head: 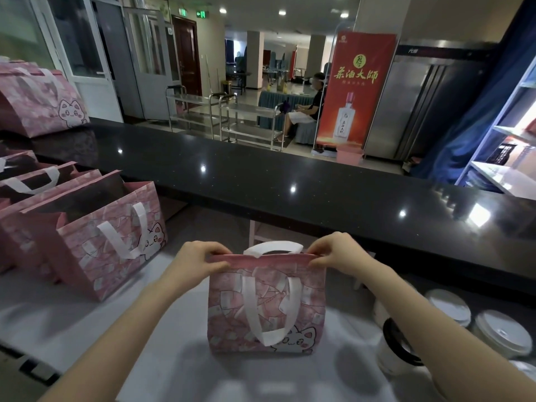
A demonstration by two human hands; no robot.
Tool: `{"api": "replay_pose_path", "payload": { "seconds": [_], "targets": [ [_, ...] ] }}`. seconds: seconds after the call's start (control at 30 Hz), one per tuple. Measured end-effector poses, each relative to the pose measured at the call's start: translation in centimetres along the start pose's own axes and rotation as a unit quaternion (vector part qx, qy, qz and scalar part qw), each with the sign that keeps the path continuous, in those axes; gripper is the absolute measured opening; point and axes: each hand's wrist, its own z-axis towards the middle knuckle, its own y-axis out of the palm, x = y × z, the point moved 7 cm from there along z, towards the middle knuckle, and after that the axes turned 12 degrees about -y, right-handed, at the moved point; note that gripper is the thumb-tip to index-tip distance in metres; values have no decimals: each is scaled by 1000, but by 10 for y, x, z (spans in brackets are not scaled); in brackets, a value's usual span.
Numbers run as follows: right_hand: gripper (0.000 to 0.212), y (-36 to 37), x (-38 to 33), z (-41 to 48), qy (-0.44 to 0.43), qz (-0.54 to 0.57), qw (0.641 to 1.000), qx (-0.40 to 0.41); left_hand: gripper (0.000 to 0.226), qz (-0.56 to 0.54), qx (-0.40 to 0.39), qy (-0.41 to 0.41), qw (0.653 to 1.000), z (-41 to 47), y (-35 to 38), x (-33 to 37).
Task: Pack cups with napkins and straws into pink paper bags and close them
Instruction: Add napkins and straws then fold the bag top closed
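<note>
A pink paper bag (265,306) with a white cat print and white handles stands upright on the white work surface (87,329) in front of me. My left hand (200,258) pinches the left end of its top edge. My right hand (333,250) pinches the right end. The top edge is pressed together and folded flat, so the bag's inside is hidden. One white handle loop sticks up behind the fold, the other hangs down the front.
Several more pink bags (98,236) stand open at the left, and another lies on the black counter (290,181). White lidded cups (501,333) and one with a black ring (398,349) sit at the right, under my right forearm. A person sits far off.
</note>
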Motion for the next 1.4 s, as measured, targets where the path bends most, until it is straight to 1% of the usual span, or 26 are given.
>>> {"api": "replay_pose_path", "payload": {
  "seconds": [0.13,0.23,0.33,0.43,0.53,0.6,0.67,0.73,0.83,0.9,0.93,1.0,1.07,1.13,1.17,1.23,1.33,1.4],
  "targets": [
    [15,-6,11,-13,5,8,1000,23,13,-28,31,-15,999,-8,-9,-15],
    [7,-1,8,-9,6,-41,998,42,17,-24,62,-19,998,-12,-7,-15],
    [8,4,2,-4,-2,-67,995,74,13,-21,94,-34,995,-19,-9,-21],
    [15,11,-8,3,-18,-56,991,118,9,-42,149,-54,986,-34,-16,-31],
    [36,26,-15,5,-15,5,986,166,12,-71,224,-67,970,-58,-25,-41],
    [48,39,-16,1,-6,47,983,177,15,-82,267,-79,957,-77,-27,-47],
    [49,56,-19,-7,-13,50,984,171,14,-94,295,-88,947,-96,-24,-49],
    [46,80,-27,-20,-30,73,984,161,15,-116,311,-94,939,-114,-13,-47],
    [43,127,-48,-46,-71,132,980,131,17,-208,298,-86,928,-133,12,-46],
    [51,158,-60,-59,-82,174,975,113,25,-260,264,-74,926,-140,27,-45],
    [58,171,-64,-63,-80,195,972,106,32,-256,251,-65,931,-143,34,-46],
    [78,189,-70,-66,-81,217,968,100,43,-213,225,-62,949,-146,48,-53],
    [98,197,-76,-67,-87,205,969,111,58,-181,194,-82,961,-146,61,-69],
    [109,200,-77,-68,-68,183,971,138,76,-173,174,-102,964,-144,66,-85],
    [111,201,-76,-69,-51,174,971,155,81,-174,166,-105,965,-143,66,-91],
    [109,206,-76,-72,-19,185,968,169,86,-191,149,-111,964,-140,66,-100],
    [105,227,-80,-76,-3,275,954,118,98,-182,141,-122,965,-134,68,-111],
    [107,233,-84,-77,-8,291,951,100,95,-183,142,-123,965,-133,69,-114]
  ]
}}
